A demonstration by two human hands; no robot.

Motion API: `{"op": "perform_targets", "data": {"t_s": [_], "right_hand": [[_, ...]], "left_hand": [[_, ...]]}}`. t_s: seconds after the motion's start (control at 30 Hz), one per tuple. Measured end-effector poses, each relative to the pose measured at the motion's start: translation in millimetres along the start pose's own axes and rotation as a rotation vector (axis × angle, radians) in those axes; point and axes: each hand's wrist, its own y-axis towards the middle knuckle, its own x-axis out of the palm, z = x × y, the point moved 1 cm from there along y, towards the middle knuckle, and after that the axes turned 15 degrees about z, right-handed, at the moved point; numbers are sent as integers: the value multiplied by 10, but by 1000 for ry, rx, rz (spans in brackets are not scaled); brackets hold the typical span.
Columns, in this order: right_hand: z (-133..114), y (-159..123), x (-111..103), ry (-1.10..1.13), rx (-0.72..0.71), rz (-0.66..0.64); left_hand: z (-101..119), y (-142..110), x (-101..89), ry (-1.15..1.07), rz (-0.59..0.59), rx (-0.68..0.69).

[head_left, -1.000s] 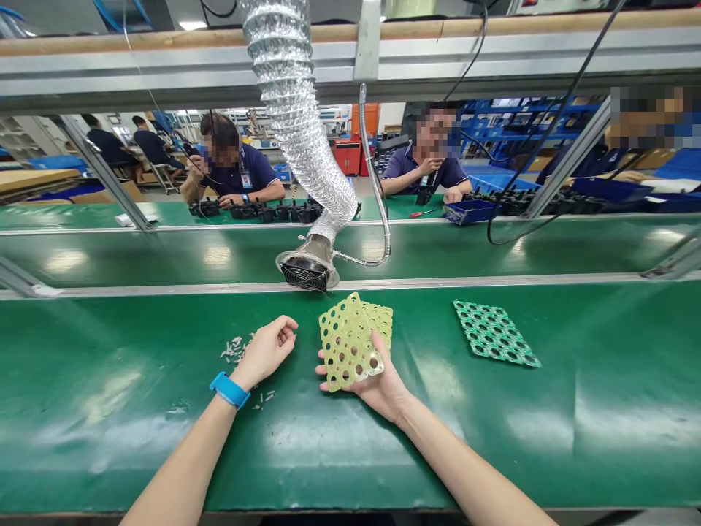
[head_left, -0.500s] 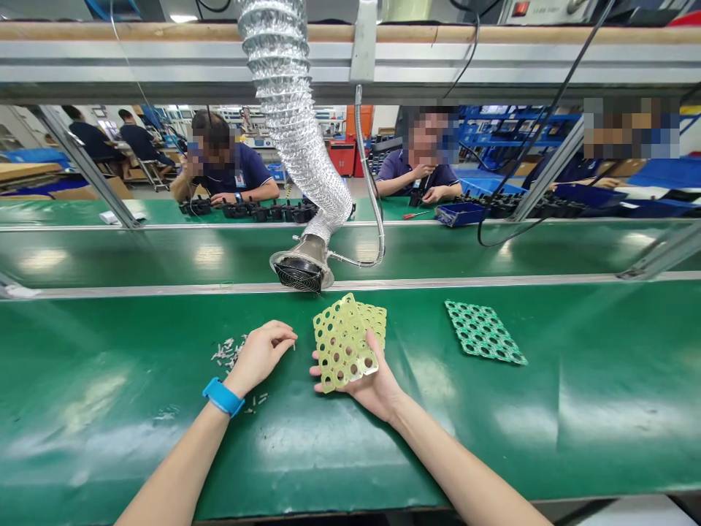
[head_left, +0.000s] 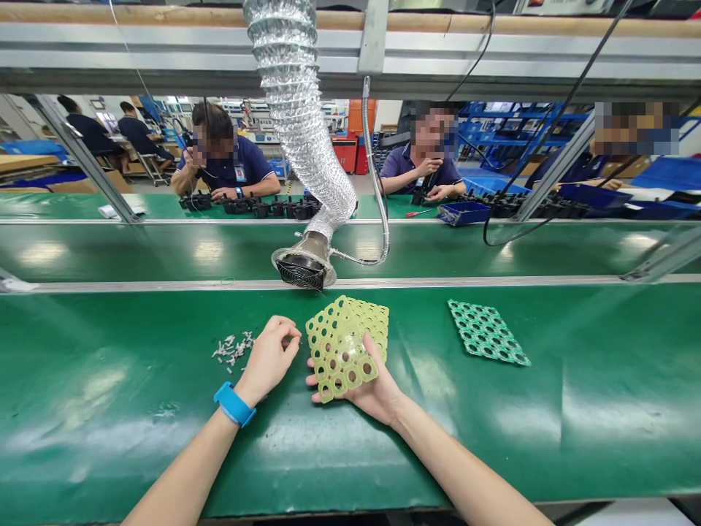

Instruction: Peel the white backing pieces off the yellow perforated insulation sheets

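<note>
My right hand holds a yellow perforated board from below, thumb on its top face, tilted up off the green bench. A second yellow board lies flat just behind it. My left hand, with a blue wristband, is pinched at the fingertips close to the held board's left edge; what it pinches is too small to make out. A heap of small grey metal pieces lies just left of that hand.
A green perforated board lies to the right. A silver flexible duct with a fan mouth hangs over the bench behind the boards. Across the conveyor, other people work at black parts and a blue tray.
My left hand has moved right toward the yellow board and pinched its fingertips. The held board has tilted and turned slightly leftward in my right hand.
</note>
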Motion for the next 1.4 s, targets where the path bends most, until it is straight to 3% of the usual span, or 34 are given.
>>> {"op": "perform_targets", "data": {"t_s": [0.23, 0.47, 0.77, 1.4], "right_hand": [[3, 4, -13, 5, -3, 0], [0, 5, -19, 10, 0, -6], [1, 13, -23, 11, -1, -18], [-6, 6, -15, 0, -1, -27]], "left_hand": [[-48, 6, -18, 168, -74, -4], [-106, 32, -45, 146, -66, 33], [-71, 47, 6, -189, -30, -279], [-49, 93, -98, -103, 48, -250]]}}
